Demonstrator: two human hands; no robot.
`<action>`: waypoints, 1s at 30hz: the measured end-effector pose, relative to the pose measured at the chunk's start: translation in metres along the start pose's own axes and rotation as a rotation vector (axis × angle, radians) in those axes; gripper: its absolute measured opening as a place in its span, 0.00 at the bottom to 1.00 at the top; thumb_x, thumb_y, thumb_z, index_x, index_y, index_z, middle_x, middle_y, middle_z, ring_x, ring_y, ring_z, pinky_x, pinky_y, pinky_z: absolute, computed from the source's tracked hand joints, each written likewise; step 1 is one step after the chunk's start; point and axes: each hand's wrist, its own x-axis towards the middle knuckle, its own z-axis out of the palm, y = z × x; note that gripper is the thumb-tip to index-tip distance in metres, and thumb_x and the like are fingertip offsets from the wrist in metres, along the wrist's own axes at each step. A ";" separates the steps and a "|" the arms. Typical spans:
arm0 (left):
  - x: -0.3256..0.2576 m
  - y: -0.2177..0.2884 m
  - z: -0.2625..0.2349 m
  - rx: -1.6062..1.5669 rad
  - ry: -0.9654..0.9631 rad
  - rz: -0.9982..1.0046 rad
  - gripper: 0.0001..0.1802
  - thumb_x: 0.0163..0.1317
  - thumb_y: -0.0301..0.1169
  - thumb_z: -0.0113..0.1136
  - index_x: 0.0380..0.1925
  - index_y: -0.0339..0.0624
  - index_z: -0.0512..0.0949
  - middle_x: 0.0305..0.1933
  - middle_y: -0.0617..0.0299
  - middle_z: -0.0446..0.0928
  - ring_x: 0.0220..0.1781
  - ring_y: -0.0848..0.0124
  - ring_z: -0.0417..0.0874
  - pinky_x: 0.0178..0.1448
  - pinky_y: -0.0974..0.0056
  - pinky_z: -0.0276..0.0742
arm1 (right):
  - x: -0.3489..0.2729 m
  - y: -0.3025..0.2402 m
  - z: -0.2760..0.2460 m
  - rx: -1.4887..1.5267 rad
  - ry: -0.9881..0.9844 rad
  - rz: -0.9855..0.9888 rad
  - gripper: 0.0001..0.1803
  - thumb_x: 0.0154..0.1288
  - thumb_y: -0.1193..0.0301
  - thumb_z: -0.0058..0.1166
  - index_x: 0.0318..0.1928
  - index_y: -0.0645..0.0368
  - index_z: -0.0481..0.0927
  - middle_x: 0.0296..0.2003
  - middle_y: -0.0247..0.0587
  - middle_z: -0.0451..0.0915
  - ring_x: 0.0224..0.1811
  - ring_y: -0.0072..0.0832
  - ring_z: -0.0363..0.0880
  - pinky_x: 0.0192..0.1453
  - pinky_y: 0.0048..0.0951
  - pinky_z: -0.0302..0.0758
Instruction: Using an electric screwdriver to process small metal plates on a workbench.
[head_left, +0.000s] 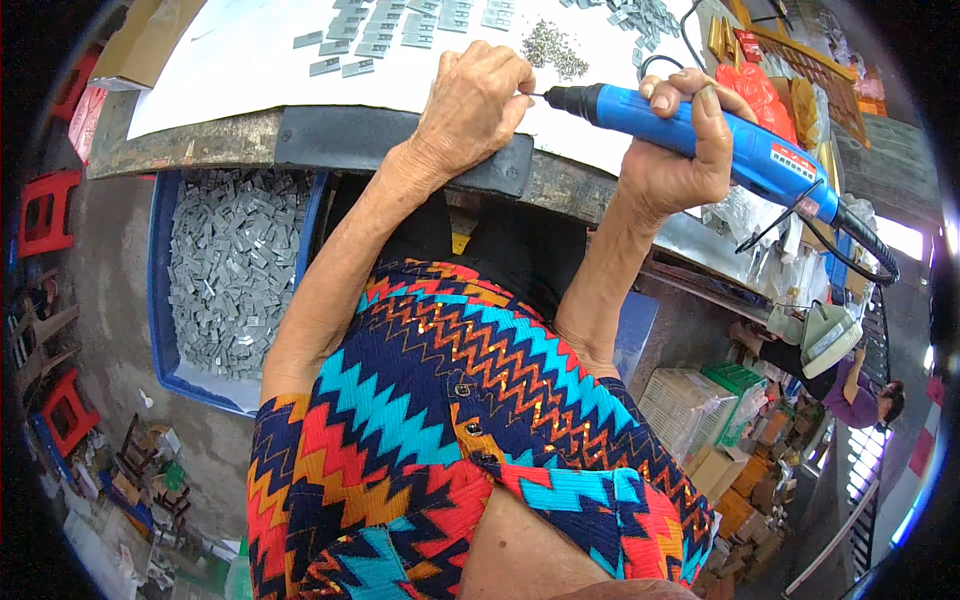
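R hand grips blue driver w/ red-white label; L hand's hold unclear.

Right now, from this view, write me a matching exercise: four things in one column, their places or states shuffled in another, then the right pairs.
Things
1. Power tool
2. Tiny metal parts
3. Bin
4. Left hand

Places or states
A. Filled with grey pieces
B. Near the black nose
C. Gripped by the right hand
D. Heaped on the white sheet

Pairs: 1-C, 2-D, 3-A, 4-B
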 end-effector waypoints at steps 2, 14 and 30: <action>-0.001 -0.001 0.000 0.000 0.018 0.009 0.08 0.46 0.27 0.59 0.27 0.43 0.73 0.30 0.62 0.72 0.36 0.64 0.71 0.40 0.61 0.60 | -0.001 0.000 0.001 -0.004 0.002 0.000 0.10 0.49 0.81 0.50 0.34 0.66 0.68 0.24 0.52 0.75 0.19 0.29 0.72 0.29 0.35 0.73; -0.002 -0.001 0.000 0.049 -0.045 -0.048 0.07 0.47 0.29 0.58 0.27 0.43 0.73 0.29 0.63 0.72 0.36 0.66 0.71 0.41 0.61 0.59 | -0.001 -0.004 -0.003 0.071 0.035 0.019 0.12 0.50 0.80 0.50 0.37 0.64 0.66 0.25 0.53 0.75 0.19 0.30 0.72 0.29 0.35 0.72; 0.000 -0.001 0.001 -0.008 0.018 -0.005 0.07 0.46 0.30 0.60 0.26 0.43 0.75 0.30 0.61 0.74 0.37 0.64 0.72 0.42 0.60 0.62 | -0.001 -0.006 -0.003 0.066 0.035 0.015 0.11 0.51 0.80 0.50 0.37 0.64 0.67 0.25 0.51 0.75 0.19 0.30 0.72 0.29 0.34 0.71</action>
